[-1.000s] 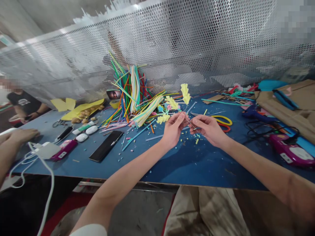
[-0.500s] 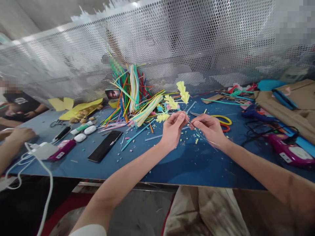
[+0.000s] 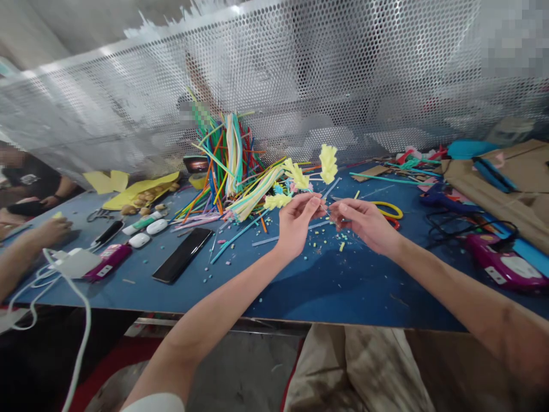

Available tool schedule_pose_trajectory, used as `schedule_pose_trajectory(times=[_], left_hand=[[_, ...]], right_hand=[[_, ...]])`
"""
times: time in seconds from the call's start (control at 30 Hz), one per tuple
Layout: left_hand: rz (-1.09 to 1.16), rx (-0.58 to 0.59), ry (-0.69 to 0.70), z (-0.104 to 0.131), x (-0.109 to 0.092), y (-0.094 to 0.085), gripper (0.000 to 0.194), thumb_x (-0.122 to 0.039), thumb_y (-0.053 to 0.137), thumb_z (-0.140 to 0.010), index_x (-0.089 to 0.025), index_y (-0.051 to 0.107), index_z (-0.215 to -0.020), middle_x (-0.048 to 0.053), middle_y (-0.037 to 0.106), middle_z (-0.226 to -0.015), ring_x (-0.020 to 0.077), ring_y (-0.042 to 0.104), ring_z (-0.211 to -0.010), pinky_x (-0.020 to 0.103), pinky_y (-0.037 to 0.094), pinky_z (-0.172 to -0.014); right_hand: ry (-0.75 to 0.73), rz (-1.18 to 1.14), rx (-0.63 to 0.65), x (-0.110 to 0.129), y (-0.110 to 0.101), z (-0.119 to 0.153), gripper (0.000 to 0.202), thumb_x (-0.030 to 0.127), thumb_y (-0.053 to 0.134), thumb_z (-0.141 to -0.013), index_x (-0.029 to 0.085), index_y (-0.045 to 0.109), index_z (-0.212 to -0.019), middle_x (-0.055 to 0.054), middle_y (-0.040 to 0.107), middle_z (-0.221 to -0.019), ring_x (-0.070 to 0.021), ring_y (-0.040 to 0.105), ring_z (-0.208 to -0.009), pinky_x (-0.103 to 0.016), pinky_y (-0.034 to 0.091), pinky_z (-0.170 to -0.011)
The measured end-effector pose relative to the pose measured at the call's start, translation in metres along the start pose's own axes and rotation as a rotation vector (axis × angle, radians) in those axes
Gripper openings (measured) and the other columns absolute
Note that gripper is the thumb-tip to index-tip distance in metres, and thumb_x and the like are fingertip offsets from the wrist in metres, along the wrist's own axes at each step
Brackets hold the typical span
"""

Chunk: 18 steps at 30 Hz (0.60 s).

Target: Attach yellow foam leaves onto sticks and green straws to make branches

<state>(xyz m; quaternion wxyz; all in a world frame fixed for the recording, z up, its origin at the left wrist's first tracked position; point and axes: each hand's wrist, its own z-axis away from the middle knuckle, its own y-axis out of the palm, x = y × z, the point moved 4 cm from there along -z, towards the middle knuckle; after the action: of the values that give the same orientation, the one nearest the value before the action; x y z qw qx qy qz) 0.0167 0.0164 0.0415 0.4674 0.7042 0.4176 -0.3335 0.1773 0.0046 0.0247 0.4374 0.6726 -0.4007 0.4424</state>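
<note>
My left hand (image 3: 297, 222) is closed, with thumb and fingers pinched at the base of a yellow pipe-cleaner sprig (image 3: 328, 165). Two more fuzzy yellow pieces (image 3: 295, 173) fan out to the left above that hand; their lower ends are hidden by my fingers. Close on the right, my right hand (image 3: 368, 224) pinches thin wire (image 3: 326, 210) that runs between both hands. Behind it, scissors with yellow and red handles (image 3: 391, 209) lie on the blue table, partly covered by my fingers.
Bundled colourful pipe cleaners (image 3: 234, 166) stand at the back against a perforated metal screen (image 3: 334, 74). A black phone (image 3: 182, 255) lies left, near a white charger with cables (image 3: 77, 263). A purple glue gun or power strip-like device (image 3: 506, 260) sits right. A co-worker's hand (image 3: 54, 230) is far left.
The upright yellow sprig has turned and shifted slightly right. My right hand has moved slightly left, closer to my left. The co-worker's hand at far left has shifted too.
</note>
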Motion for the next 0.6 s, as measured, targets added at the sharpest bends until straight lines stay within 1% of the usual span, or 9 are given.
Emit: schedule_pose_trajectory(times=[0.07,0.13,0.23,0.33,0.4,0.5,0.6], left_hand=[[-0.018,0.008,-0.005,0.001,0.003,0.001,0.026,-0.041,0.079,-0.076,-0.021,0.074,-0.092,0.002,0.072,-0.085,0.0113,0.066,-0.076,0.026,0.056,-0.073],[-0.031,0.009,-0.003,0.002,0.006,0.001,0.026,-0.041,0.079,-0.076,-0.021,0.074,-0.092,0.002,0.072,-0.085,0.0116,0.066,-0.077,0.027,0.055,-0.075],[-0.072,0.018,0.016,0.0,0.009,-0.001,0.025,-0.041,0.078,-0.078,-0.022,0.074,-0.092,0.002,0.073,-0.087,0.0111,0.065,-0.077,0.027,0.052,-0.079],[-0.086,0.038,-0.002,-0.002,0.011,-0.002,0.024,-0.041,0.076,-0.08,-0.022,0.074,-0.093,0.002,0.073,-0.089,0.0103,0.064,-0.079,0.024,0.05,-0.078],[-0.054,0.056,-0.033,-0.002,0.013,-0.002,0.025,-0.041,0.076,-0.08,-0.022,0.074,-0.096,0.002,0.073,-0.091,0.0087,0.062,-0.077,0.022,0.049,-0.076],[0.066,0.057,-0.081,-0.002,0.015,0.0,0.027,-0.038,0.079,-0.078,-0.021,0.073,-0.098,0.001,0.071,-0.088,0.0059,0.06,-0.072,0.019,0.048,-0.072],[0.175,0.044,-0.138,-0.002,0.016,0.003,0.026,-0.035,0.081,-0.076,-0.018,0.073,-0.094,0.0,0.07,-0.085,0.0036,0.057,-0.067,0.016,0.048,-0.067]], right_hand=[[-0.019,0.067,-0.009,0.003,0.0,0.001,0.024,0.041,0.078,-0.079,0.022,0.076,-0.094,-0.002,0.071,-0.082,-0.0123,0.058,-0.067,-0.028,0.051,-0.065],[-0.007,0.122,-0.013,0.004,0.002,0.002,0.024,0.042,0.079,-0.078,0.021,0.076,-0.09,-0.002,0.071,-0.08,-0.0121,0.058,-0.065,-0.028,0.051,-0.063],[0.03,0.126,0.006,0.003,0.006,0.004,0.026,0.045,0.076,-0.08,0.02,0.074,-0.089,-0.003,0.071,-0.08,-0.0122,0.06,-0.065,-0.026,0.05,-0.06],[0.012,0.141,0.021,0.004,0.008,0.004,0.025,0.045,0.073,-0.083,0.02,0.072,-0.088,-0.003,0.071,-0.081,-0.0113,0.058,-0.061,-0.024,0.046,-0.051],[-0.021,0.171,0.01,0.005,0.008,0.004,0.024,0.043,0.072,-0.084,0.019,0.072,-0.086,-0.003,0.07,-0.079,-0.0106,0.056,-0.058,-0.024,0.043,-0.047],[-0.086,0.221,-0.039,0.005,0.007,0.003,0.022,0.041,0.073,-0.083,0.02,0.072,-0.086,-0.002,0.07,-0.076,-0.0101,0.053,-0.056,-0.025,0.042,-0.048],[-0.139,0.271,-0.109,0.001,0.007,0.003,0.023,0.042,0.072,-0.083,0.02,0.073,-0.087,-0.001,0.067,-0.071,-0.0102,0.051,-0.054,-0.026,0.042,-0.049]])
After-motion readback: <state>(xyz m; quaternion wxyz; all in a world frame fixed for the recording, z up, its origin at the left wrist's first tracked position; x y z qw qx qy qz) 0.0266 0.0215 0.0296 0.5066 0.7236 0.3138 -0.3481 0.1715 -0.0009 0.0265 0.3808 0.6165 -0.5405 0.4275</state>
